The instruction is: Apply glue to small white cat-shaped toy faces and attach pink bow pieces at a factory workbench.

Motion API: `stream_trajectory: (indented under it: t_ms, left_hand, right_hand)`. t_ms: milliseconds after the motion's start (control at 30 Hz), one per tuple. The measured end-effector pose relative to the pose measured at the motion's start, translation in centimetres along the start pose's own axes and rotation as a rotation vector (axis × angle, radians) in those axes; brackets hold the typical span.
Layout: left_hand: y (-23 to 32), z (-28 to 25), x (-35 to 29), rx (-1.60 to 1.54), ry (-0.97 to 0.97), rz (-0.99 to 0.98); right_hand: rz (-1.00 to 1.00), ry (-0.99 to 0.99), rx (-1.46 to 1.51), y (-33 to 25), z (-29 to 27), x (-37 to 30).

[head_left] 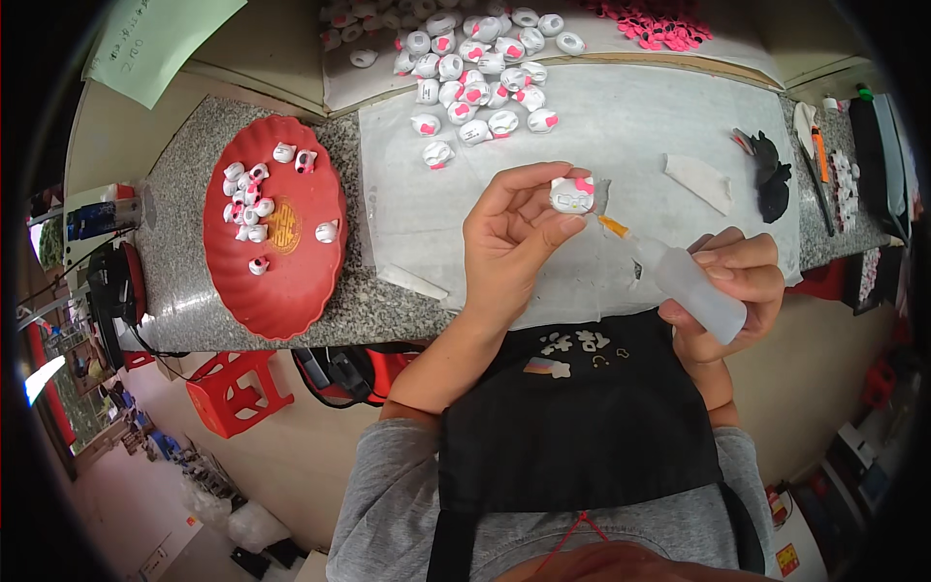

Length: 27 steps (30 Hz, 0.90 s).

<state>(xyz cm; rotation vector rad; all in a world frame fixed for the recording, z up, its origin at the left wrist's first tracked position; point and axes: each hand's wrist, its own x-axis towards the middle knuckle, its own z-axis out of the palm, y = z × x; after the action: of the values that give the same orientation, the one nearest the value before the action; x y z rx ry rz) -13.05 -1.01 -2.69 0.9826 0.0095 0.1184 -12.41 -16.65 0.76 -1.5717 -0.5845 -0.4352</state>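
Between the thumb and fingers of my left hand (519,228) is a small white cat-head figure (572,196) with a pink bow, held up over the paper-covered bench. My right hand (742,281) grips a translucent squeeze bottle (700,289), tilted so its orange nozzle tip (613,226) points up and left. That tip is close to the lower right of the cat head; whether they touch I cannot tell. Farther back, several similar white cat heads (475,92) with pink bows lie in a loose group on the white paper (407,213).
On the left, a red scalloped plate (310,291) holds several cat heads. Pink pieces (659,24) are heaped at the far right. A crumpled white strip (698,182), a black cloth-like item (773,189) and an orange-handled tool (820,155) lie to the right. A red stool (238,391) stands below.
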Motion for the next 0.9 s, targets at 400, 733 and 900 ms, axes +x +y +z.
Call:
stream_trajectory:
  t_ms: [400, 733, 900]
  left_hand:
    - [-0.17, -0.35, -0.22, -0.049, -0.027, -0.021]
    - [-0.27, -0.32, -0.15, -0.001, -0.03, -0.026]
    - [-0.02, -0.04, 0.03, -0.032, -0.046, -0.045]
  right_hand:
    - [0.007, -0.021, 0.003, 0.03, 0.12, -0.24]
    - [-0.02, 0.016, 0.009, 0.33, 0.07, -0.11]
    - [-0.023, 0.018, 0.007, 0.3, 0.08, 0.06]
